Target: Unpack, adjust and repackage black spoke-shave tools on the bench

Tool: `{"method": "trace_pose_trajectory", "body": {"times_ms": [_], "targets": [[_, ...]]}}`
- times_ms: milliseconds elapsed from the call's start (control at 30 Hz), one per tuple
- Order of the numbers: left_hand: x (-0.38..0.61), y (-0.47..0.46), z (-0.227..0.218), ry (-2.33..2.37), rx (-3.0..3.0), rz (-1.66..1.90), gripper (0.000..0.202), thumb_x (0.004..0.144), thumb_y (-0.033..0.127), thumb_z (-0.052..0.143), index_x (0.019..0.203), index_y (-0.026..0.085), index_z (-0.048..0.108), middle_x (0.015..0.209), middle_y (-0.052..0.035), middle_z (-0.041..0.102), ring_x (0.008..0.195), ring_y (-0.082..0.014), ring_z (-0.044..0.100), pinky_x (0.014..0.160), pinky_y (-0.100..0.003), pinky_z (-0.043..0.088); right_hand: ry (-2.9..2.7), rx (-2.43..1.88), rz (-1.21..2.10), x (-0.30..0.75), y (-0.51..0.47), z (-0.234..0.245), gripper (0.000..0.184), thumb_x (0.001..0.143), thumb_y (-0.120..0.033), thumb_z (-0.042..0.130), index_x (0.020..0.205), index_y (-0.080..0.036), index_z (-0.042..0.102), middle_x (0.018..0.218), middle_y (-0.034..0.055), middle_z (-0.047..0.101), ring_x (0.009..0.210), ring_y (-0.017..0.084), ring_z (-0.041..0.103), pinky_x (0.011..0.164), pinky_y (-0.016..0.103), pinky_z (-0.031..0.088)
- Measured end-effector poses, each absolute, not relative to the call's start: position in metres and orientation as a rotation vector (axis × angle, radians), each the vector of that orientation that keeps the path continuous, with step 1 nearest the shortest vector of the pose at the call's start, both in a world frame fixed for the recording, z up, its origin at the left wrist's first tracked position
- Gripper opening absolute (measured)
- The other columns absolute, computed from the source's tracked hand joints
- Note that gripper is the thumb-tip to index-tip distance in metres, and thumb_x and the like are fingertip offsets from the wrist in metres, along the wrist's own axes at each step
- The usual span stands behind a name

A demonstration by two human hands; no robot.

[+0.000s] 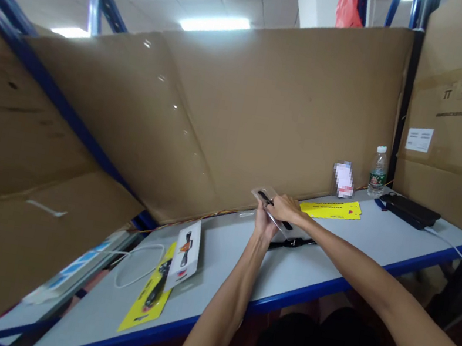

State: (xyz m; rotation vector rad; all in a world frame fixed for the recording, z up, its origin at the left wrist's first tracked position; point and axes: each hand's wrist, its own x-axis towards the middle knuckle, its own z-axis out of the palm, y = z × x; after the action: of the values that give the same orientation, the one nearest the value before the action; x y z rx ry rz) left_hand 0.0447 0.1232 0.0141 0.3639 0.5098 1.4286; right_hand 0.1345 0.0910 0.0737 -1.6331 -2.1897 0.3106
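Over the middle of the table, my left hand (264, 225) grips a clear plastic package (262, 193) from below. Dark elongated pieces show in or against the plastic; their exact kind is not clear. The fingers of my right hand (285, 208) are curled down onto the same package, and some fingertips are hidden. Just beneath, a black strap-like item (292, 243) with a small buckle-like part lies on the table. Beyond my right hand lie yellow printed cards (332, 209).
On the table (225, 255) at left are a white printed box (186, 254), a yellow card with a black item (154, 291) and a white cable (120, 273). At right stand a phone (344, 179), a water bottle (378, 172) and a black case (412, 211). Cardboard walls (268, 114) enclose the back.
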Motion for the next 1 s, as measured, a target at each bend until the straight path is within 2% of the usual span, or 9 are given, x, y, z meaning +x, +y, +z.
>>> {"method": "trace_pose_trajectory", "body": {"times_ms": [200,300,400,467,600,700,767,867,1000], "targets": [[0.045,0.125,0.012,0.565,0.385,1.439,0.046,0.104,0.055,0.043,0.096,0.019,0.071,0.087,-0.005,0.073,0.084,-0.0167,0.072,0.083,-0.027,0.058,-2.097,-1.653,0.485,0.136,0.106,0.069,0.045,0.1,-0.042,0.045,0.116,-0.014,0.076,0.125,0.0178,0.073,0.117,0.031,0.068,0.088,0.033,0.052],[0.045,0.125,0.008,0.605,0.394,1.454,0.048,0.105,0.054,0.04,0.091,0.019,0.069,0.081,-0.0042,0.072,0.076,-0.0159,0.071,0.081,-0.028,0.058,-2.021,-1.645,0.577,0.137,0.114,0.061,0.042,0.102,-0.039,0.046,0.111,-0.011,0.076,0.12,0.018,0.074,0.114,0.028,0.069,0.082,0.028,0.05],[0.045,0.126,0.004,0.666,0.405,1.474,0.049,0.104,0.056,0.039,0.089,0.019,0.066,0.074,-0.0028,0.069,0.067,-0.015,0.068,0.077,-0.029,0.058,-1.876,-1.52,0.867,0.138,0.12,0.053,0.033,0.1,-0.034,0.054,0.094,-0.009,0.076,0.098,0.0142,0.078,0.09,0.021,0.072,0.068,0.023,0.048],[0.043,0.125,0.002,0.696,0.425,1.482,0.047,0.104,0.057,0.04,0.093,0.019,0.065,0.075,-0.003,0.068,0.067,-0.015,0.067,0.076,-0.03,0.058,-1.738,-1.387,1.137,0.141,0.123,0.051,0.028,0.098,-0.03,0.058,0.084,-0.01,0.072,0.08,0.0088,0.075,0.07,0.016,0.068,0.058,0.021,0.045],[0.03,0.126,0.009,0.744,0.392,1.587,0.038,0.103,0.056,0.041,0.1,0.022,0.059,0.086,-0.0047,0.066,0.076,-0.0168,0.069,0.078,-0.034,0.06,-1.49,-1.165,1.435,0.164,0.13,0.056,0.027,0.101,-0.027,0.054,0.08,-0.013,0.065,0.063,0.0011,0.066,0.052,0.01,0.057,0.049,0.019,0.042],[0.005,0.128,0.018,0.768,0.27,1.725,0.033,0.103,0.057,0.04,0.109,0.027,0.055,0.097,-0.0047,0.063,0.082,-0.0165,0.07,0.079,-0.036,0.062,-1.509,-1.135,1.476,0.198,0.137,0.058,0.029,0.104,-0.032,0.05,0.086,-0.015,0.064,0.066,0.0016,0.067,0.052,0.011,0.059,0.047,0.02,0.044],[-0.014,0.129,0.024,0.761,0.19,1.794,0.034,0.102,0.059,0.039,0.118,0.032,0.052,0.106,-0.0054,0.06,0.087,-0.0166,0.07,0.078,-0.035,0.062,-1.613,-1.184,1.41,0.223,0.142,0.054,0.025,0.101,-0.033,0.054,0.085,-0.015,0.062,0.066,0.0009,0.066,0.049,0.011,0.056,0.046,0.021,0.044],[-0.037,0.128,0.03,0.715,0.123,1.829,0.039,0.101,0.063,0.035,0.128,0.037,0.046,0.116,-0.0074,0.057,0.093,-0.0182,0.07,0.075,-0.034,0.061,-1.825,-1.313,1.234,0.251,0.147,0.037,0.021,0.095,-0.032,0.062,0.081,-0.015,0.063,0.059,-0.0025,0.061,0.045,0.009,0.049,0.042,0.019,0.036],[-0.046,0.125,0.036,0.634,0.118,1.824,0.048,0.1,0.068,0.024,0.127,0.035,0.045,0.116,-0.0107,0.059,0.096,-0.0216,0.069,0.073,-0.036,0.061,-2.01,-1.325,1.176,0.262,0.146,0.01,0.022,0.09,-0.038,0.065,0.083,-0.017,0.066,0.062,-0.0041,0.062,0.051,0.01,0.055,0.048,0.019,0.039]]}}
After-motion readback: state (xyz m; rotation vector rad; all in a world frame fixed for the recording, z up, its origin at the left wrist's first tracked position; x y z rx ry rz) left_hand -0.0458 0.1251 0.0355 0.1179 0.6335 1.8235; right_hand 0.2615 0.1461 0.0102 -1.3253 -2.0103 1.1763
